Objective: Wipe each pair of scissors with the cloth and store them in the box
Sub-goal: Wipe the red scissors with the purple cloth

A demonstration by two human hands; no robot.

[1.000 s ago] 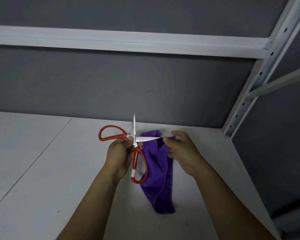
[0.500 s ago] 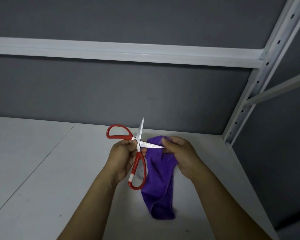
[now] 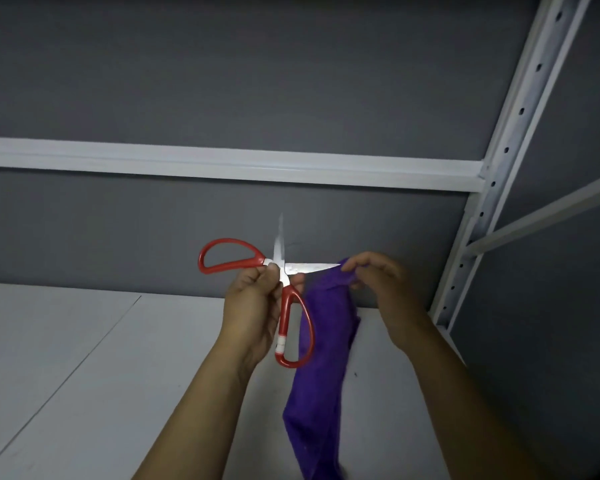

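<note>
My left hand [image 3: 253, 306] grips a pair of red-handled scissors [image 3: 284, 306] at the pivot, held up over the shelf with the blades spread wide. One blade points straight up, the other points right. My right hand [image 3: 381, 289] pinches the top of a purple cloth [image 3: 323, 358] at the tip of the rightward blade. The rest of the cloth hangs down toward the bottom edge of the view. No box is in view.
A white shelf board [image 3: 84, 375] lies below my hands, with a seam running diagonally at the left. A grey back wall carries a white crossbar [image 3: 222, 164]. A perforated white upright [image 3: 492, 188] stands at the right.
The view has tilted upward, so hands and scissors sit lower in the frame. My right hand with the cloth has slid outward along the rightward blade to its tip. The cloth hangs clear of the shelf.
</note>
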